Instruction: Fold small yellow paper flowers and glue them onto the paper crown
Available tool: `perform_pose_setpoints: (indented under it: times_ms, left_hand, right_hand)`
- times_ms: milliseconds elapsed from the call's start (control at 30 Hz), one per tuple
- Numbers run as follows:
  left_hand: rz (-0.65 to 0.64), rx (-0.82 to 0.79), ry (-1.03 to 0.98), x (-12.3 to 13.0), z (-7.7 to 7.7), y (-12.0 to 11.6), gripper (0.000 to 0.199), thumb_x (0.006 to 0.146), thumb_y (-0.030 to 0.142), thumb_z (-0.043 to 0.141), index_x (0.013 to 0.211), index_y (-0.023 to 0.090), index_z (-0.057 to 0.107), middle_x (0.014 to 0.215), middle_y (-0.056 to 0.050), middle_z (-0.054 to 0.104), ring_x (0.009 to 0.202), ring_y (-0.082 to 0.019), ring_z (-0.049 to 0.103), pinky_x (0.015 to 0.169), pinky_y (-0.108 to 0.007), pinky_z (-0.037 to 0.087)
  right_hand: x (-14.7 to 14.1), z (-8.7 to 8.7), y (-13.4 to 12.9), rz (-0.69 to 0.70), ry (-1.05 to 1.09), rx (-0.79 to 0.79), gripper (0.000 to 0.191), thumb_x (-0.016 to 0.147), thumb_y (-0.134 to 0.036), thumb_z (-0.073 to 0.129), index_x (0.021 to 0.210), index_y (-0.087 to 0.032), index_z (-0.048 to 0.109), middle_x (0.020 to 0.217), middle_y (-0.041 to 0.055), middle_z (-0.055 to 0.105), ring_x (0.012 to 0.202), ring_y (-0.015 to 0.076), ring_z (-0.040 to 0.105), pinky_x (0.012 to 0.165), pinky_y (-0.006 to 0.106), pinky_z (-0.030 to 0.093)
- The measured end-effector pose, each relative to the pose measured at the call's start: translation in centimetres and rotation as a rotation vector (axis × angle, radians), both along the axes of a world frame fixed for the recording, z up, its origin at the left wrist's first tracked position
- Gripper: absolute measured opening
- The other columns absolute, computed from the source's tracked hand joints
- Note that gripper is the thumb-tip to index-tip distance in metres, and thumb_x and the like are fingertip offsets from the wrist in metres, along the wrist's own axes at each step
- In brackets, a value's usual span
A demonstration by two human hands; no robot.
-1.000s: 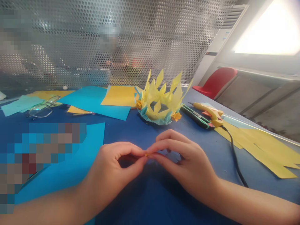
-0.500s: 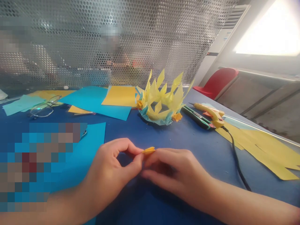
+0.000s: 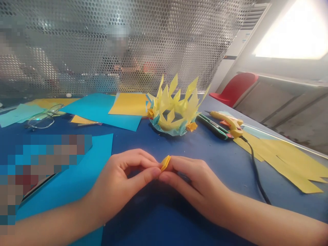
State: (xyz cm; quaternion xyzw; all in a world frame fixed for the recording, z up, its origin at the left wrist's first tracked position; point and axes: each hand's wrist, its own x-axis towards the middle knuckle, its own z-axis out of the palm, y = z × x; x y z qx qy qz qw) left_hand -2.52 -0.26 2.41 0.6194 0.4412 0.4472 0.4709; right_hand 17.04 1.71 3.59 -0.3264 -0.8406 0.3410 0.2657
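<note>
Between the fingertips of both hands is a small folded piece of yellow paper [image 3: 165,163], standing tilted with its layered edges showing. My left hand [image 3: 130,174] pinches it from the left with thumb and forefinger. From the other side, my right hand [image 3: 189,177] is closed on it, thumb below and forefinger behind. Beyond the hands, a paper crown [image 3: 169,124] stands on the blue table [image 3: 138,225]. It has pale yellow points, a crumpled light-blue band and orange paper flowers [image 3: 191,126] at its sides.
Right of the crown lie a green cutter [image 3: 215,126] and a yellow glue gun [image 3: 230,123] with a black cord [image 3: 253,164], beside yellow paper strips [image 3: 287,157]. To the left are glasses [image 3: 41,119], blue sheets [image 3: 94,109] and a partly blurred device. A perforated metal panel [image 3: 153,41] rises behind.
The folded yellow paper has turned from lying nearly flat to a steeper tilt. My right thumb has come up against it. The view has shifted slightly.
</note>
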Motion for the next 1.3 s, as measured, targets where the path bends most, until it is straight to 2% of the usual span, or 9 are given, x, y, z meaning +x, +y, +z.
perform_pose_setpoints:
  times_ms: [300, 433, 533, 667, 833, 933, 1067, 1167, 1300]
  left_hand:
    - [-0.050, -0.048, 0.024, 0.3, 0.3, 0.4, 0.016, 0.083, 0.022, 0.068, 0.070, 0.021, 0.075, 0.071, 0.002, 0.068, 0.070, -0.011, 0.062, 0.067, -0.018, 0.050]
    - [-0.036, -0.049, 0.022, 0.4, 0.2, 0.4, 0.015, 0.084, 0.021, 0.066, 0.072, 0.021, 0.073, 0.076, 0.002, 0.068, 0.075, -0.011, 0.063, 0.071, -0.017, 0.051]
    - [-0.012, -0.058, 0.001, 0.3, 0.0, 0.3, 0.016, 0.086, 0.023, 0.064, 0.072, 0.022, 0.072, 0.085, 0.002, 0.067, 0.076, -0.010, 0.063, 0.067, -0.015, 0.052]
    - [-0.021, -0.102, 0.035, 0.2, -0.1, 0.1, 0.017, 0.089, 0.026, 0.060, 0.076, 0.022, 0.070, 0.080, 0.003, 0.067, 0.073, -0.009, 0.062, 0.066, -0.014, 0.051]
    - [0.019, -0.061, 0.056, 0.3, -0.3, -0.3, 0.004, 0.089, 0.024, 0.062, 0.086, 0.025, 0.061, 0.080, 0.006, 0.065, 0.075, -0.009, 0.063, 0.068, -0.016, 0.051]
    - [-0.011, 0.056, 0.084, 0.4, -0.4, -0.4, 0.010, 0.091, 0.018, 0.057, 0.086, 0.026, 0.058, 0.082, 0.006, 0.064, 0.074, -0.009, 0.062, 0.068, -0.016, 0.051]
    - [-0.123, 0.181, 0.140, 0.3, -0.5, -0.4, 0.022, 0.093, 0.009, 0.049, 0.083, 0.024, 0.062, 0.081, 0.004, 0.065, 0.075, -0.010, 0.063, 0.070, -0.019, 0.050]
    - [-0.146, 0.164, 0.104, 0.3, -0.3, -0.5, 0.025, 0.090, 0.006, 0.049, 0.086, 0.023, 0.067, 0.085, 0.002, 0.068, 0.080, -0.012, 0.066, 0.075, -0.022, 0.052]
    - [-0.124, 0.062, -0.009, 0.5, 0.0, -0.7, 0.025, 0.083, 0.004, 0.055, 0.080, 0.023, 0.071, 0.081, 0.002, 0.068, 0.078, -0.012, 0.066, 0.072, -0.020, 0.053]
  right_hand:
    - [-0.1, 0.1, -0.2, -0.014, -0.048, -0.068, 0.028, 0.099, -0.029, 0.047, 0.073, -0.019, 0.051, 0.065, -0.0037, 0.053, 0.058, 0.0088, 0.045, 0.056, 0.020, 0.041]
    - [0.1, 0.0, -0.1, 0.019, -0.045, -0.088, 0.026, 0.099, -0.027, 0.045, 0.076, -0.018, 0.051, 0.067, -0.0029, 0.054, 0.059, 0.0090, 0.046, 0.057, 0.020, 0.041]
    - [0.0, 0.1, 0.1, 0.041, -0.009, -0.106, 0.023, 0.099, -0.025, 0.045, 0.079, -0.019, 0.052, 0.069, -0.0031, 0.055, 0.059, 0.0087, 0.049, 0.058, 0.019, 0.042]
    - [-0.2, 0.2, 0.0, 0.033, -0.026, -0.114, 0.020, 0.097, -0.023, 0.045, 0.079, -0.018, 0.052, 0.069, -0.0029, 0.053, 0.059, 0.0090, 0.046, 0.057, 0.020, 0.040]
    - [-0.2, 0.3, -0.3, 0.025, -0.029, -0.318, 0.019, 0.093, -0.025, 0.044, 0.077, -0.017, 0.052, 0.068, -0.0026, 0.046, 0.060, 0.0100, 0.037, 0.055, 0.022, 0.036]
    - [-0.3, 0.4, -0.3, 0.014, 0.050, -0.474, 0.019, 0.090, -0.028, 0.047, 0.076, -0.017, 0.053, 0.067, -0.0026, 0.045, 0.061, 0.0101, 0.038, 0.055, 0.022, 0.035]
    - [-0.4, 0.6, -0.1, -0.009, 0.123, -0.557, 0.017, 0.084, -0.022, 0.048, 0.070, -0.017, 0.055, 0.066, -0.0020, 0.049, 0.062, 0.0102, 0.042, 0.058, 0.022, 0.036]
    - [-0.3, 0.6, 0.0, -0.021, 0.138, -0.593, 0.017, 0.083, -0.022, 0.048, 0.068, -0.017, 0.055, 0.064, -0.0025, 0.049, 0.060, 0.0097, 0.041, 0.057, 0.022, 0.034]
    - [-0.1, 0.5, 0.0, 0.014, 0.139, -0.619, 0.016, 0.083, -0.025, 0.050, 0.070, -0.016, 0.055, 0.065, -0.0029, 0.048, 0.061, 0.0094, 0.039, 0.056, 0.022, 0.033]
